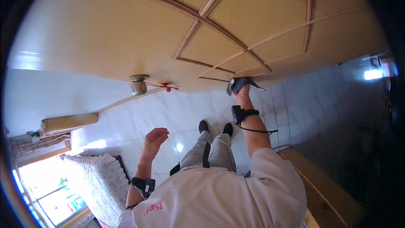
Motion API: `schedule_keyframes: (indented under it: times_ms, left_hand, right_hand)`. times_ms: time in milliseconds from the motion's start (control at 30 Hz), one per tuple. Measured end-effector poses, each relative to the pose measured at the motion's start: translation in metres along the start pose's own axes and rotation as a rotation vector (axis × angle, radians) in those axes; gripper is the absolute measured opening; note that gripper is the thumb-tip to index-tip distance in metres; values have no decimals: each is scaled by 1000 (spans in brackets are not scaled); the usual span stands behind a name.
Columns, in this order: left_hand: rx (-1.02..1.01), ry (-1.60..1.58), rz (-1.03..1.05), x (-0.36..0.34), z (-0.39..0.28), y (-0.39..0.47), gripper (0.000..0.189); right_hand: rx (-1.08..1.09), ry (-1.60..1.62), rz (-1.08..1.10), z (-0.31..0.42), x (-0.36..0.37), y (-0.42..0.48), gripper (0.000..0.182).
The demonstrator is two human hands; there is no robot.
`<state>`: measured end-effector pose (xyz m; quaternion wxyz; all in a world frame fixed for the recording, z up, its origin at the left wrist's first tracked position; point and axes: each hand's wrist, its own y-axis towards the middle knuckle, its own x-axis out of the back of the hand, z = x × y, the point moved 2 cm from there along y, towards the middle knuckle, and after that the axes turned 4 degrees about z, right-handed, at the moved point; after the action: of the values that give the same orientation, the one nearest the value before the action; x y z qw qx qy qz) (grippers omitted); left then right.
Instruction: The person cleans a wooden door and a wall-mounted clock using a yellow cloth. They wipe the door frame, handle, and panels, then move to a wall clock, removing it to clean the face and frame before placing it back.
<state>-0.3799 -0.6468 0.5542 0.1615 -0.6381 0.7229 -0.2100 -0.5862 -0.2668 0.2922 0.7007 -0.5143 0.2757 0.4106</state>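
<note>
A wooden door with raised brown mouldings fills the upper part of the head view. My right hand holds a dark cloth with a pale yellowish edge against the lower panel of the door. The cloth covers most of the fingers. A round metal door knob sticks out to the left, with a red cord tied around it. My left hand hangs over the floor with nothing in it, apart from the door, its fingers loosely curled and close together.
Pale tiles cover the floor under my feet. At lower left a bed with a floral cover stands by a bright window. A brown wooden piece of furniture is at lower right, near my right elbow.
</note>
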Motion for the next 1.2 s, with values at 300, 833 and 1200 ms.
schedule_keyframes:
  times_ms: [300,833,1200]
  left_hand:
    - [-12,-11,-162,-23,-3,-23,22]
    - [-200,-78,27,-34,-60,-2,19]
    - [-407,-177,125,57,-100,27,25]
  right_hand:
    - [-226,-21,46,-48,-31,-16,46]
    - [-401,146,448,-43,-224,-156,20]
    - [1045,-1834,992,-122,-346,-242,16]
